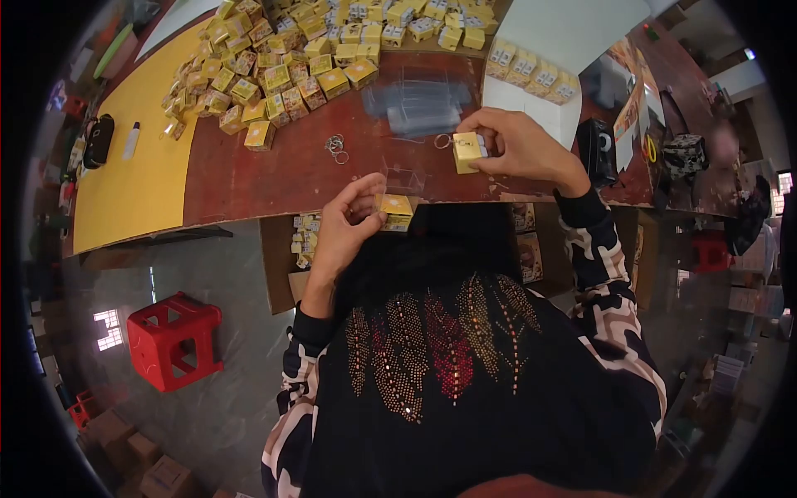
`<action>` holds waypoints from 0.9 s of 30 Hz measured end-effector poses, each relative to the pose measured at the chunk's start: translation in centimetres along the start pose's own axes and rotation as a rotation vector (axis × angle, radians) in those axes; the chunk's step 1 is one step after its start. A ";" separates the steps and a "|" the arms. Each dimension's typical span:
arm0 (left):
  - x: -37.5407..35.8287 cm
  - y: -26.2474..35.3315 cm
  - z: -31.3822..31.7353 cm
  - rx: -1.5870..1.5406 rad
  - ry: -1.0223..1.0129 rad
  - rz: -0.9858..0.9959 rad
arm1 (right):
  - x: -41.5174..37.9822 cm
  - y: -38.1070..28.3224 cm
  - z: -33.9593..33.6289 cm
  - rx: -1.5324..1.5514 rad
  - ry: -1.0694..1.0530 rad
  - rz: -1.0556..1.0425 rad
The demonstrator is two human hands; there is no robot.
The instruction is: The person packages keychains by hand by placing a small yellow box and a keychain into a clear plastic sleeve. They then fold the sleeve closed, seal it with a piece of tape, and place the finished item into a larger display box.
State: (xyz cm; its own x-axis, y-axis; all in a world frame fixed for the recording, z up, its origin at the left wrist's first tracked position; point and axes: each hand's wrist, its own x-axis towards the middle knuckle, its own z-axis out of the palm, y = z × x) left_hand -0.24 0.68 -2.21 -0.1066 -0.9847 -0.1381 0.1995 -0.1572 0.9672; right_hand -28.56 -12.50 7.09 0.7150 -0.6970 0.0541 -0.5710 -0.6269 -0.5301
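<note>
My left hand (353,217) pinches a small yellow printed box (397,207) at the table's front edge. Clear plastic flaps (405,177) stand up just behind that box. To the right and a little higher, my right hand (525,148) is closed on a small yellow keychain box (466,153), gripping its right side between thumb and fingers. A metal split ring (443,142) sticks out to the left of the keychain box. Several loose split rings (336,149) lie on the red-brown table (274,178) between the hands and the pile of boxes.
A large heap of small yellow boxes (274,79) covers the back left. Flat clear plastic sleeves (419,104) lie mid-table. A white carton (531,104) at right holds a row of boxes. Below the table are an open cardboard box (278,270) and a red stool (174,340).
</note>
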 end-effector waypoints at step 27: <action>-0.8 0.2 4.3 -0.231 -0.177 0.014 | -0.1 -2.5 1.1 0.450 -0.154 -0.229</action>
State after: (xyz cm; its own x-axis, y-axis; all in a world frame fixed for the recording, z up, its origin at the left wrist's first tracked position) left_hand -4.34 1.76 -1.01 -0.2667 -0.9615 -0.0660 0.4164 -0.1767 0.8918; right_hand -26.77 -10.43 7.51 0.8715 -0.4792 0.1040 -0.1875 -0.5216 -0.8323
